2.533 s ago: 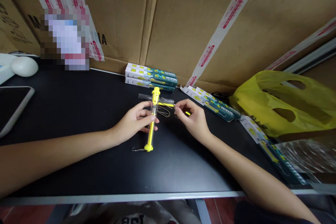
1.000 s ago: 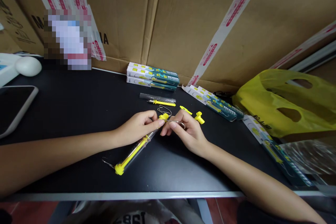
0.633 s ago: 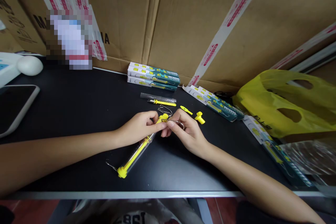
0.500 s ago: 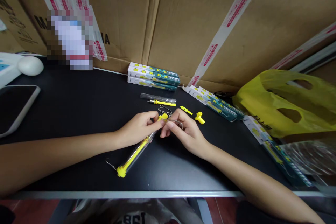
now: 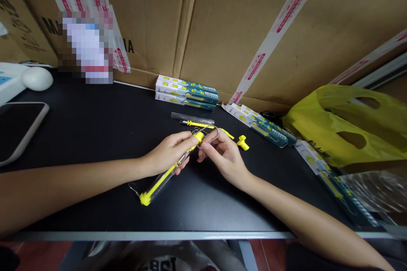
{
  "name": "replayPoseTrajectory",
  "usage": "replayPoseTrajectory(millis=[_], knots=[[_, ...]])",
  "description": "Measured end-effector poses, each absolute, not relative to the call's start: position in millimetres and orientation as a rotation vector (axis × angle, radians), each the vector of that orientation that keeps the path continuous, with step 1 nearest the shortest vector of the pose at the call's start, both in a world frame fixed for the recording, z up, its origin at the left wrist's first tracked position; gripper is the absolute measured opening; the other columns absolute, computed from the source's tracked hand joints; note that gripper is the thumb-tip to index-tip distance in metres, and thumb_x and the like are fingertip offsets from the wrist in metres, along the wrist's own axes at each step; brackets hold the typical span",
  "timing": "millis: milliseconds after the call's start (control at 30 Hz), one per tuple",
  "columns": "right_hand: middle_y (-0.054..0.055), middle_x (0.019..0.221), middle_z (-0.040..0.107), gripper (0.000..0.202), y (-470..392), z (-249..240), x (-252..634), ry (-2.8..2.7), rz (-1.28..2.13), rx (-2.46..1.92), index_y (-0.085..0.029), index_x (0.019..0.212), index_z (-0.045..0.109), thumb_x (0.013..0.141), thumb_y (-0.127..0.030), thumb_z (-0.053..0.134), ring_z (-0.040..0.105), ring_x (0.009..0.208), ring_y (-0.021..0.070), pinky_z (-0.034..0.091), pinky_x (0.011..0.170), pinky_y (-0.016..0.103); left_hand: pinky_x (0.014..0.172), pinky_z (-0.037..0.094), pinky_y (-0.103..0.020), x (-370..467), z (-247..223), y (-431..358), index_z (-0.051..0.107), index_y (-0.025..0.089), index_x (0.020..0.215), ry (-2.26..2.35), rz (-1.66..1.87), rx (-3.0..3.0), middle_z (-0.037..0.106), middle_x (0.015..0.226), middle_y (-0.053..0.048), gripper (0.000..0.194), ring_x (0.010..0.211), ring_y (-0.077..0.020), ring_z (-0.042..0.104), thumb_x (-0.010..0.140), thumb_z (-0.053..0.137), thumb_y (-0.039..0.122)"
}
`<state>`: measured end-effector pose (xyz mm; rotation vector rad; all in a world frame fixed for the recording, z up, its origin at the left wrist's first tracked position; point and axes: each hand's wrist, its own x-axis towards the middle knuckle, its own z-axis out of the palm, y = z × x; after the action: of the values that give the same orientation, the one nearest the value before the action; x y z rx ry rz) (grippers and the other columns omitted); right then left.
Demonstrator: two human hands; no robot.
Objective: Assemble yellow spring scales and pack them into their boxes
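My left hand (image 5: 171,150) is closed around the upper part of a clear tube (image 5: 165,178) with a yellow rod inside and yellow end pieces. The tube slants down to the left, and a small metal hook (image 5: 134,189) sticks out at its lower end. In the fingers of my right hand (image 5: 224,154) is a curved metal hook (image 5: 217,132), close to the tube's upper yellow end. Just beyond my hands lie a yellow rod (image 5: 202,125), a clear tube (image 5: 192,117) and a yellow T-shaped piece (image 5: 243,142). A slim yellow piece (image 5: 228,134) is partly hidden.
Small printed boxes (image 5: 186,92) are stacked against the cardboard, with more boxes (image 5: 257,125) to the right. A yellow plastic bag (image 5: 308,114) lies at the right. At the left are a phone (image 5: 20,129) and a white device (image 5: 12,78).
The lower end of the held tube has risen slightly. My right hand has turned the metal hook, so its curve now points up and away.
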<state>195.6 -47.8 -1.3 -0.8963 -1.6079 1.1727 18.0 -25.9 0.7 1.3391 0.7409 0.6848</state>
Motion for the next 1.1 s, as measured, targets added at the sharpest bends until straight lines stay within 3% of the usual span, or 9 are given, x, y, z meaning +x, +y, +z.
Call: replayPoseTrajectory(millis=[600,1100], knots=[[-0.006,0.067,0.058,0.026,-52.8,0.6,182.5,-1.378,1.381,-0.894,-0.022,0.083,0.044,0.082,-0.036,0.067,0.059,0.06,0.0092,0.056,0.058,0.025,0.029,0.035,-0.014,22.6,-5.6,-25.9,0.05,0.018,0.079,0.645,0.712,1.212,0.051,0.044,0.008,0.03,0.026,-0.005,0.04,0.09,0.047,0.046],[-0.007,0.057,0.058,0.025,-49.7,-1.2,181.6,-1.341,1.397,-0.815,-0.021,0.077,0.043,0.082,-0.029,0.067,0.053,0.051,0.0083,0.051,0.054,0.024,0.027,0.032,-0.014,21.1,-3.5,-26.3,0.056,0.012,0.067,0.584,0.589,1.042,0.045,0.035,0.003,0.047,0.025,-0.0068,0.039,0.096,0.031,0.039]])
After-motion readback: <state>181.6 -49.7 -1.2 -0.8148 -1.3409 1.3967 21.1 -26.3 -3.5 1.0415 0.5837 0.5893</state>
